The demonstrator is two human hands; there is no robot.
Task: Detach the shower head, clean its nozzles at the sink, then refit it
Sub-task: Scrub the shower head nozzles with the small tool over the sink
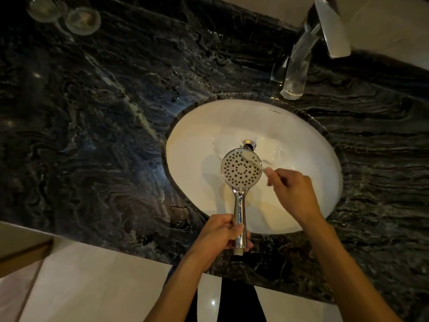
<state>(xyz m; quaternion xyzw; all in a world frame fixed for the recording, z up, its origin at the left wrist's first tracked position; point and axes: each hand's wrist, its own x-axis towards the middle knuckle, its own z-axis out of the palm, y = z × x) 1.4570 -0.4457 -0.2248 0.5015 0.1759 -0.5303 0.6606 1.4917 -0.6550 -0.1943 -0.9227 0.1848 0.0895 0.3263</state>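
A chrome shower head with a round white nozzle face full of dark holes is held over the white oval sink, face up. My left hand grips its chrome handle near the bottom end. My right hand pinches a thin pale toothbrush, blurred, whose head lies on the upper right of the nozzle face.
A chrome tap stands behind the sink on the dark marble counter. Two clear glasses sit at the counter's far left. The drain shows just beyond the shower head. Pale floor tiles lie below the counter edge.
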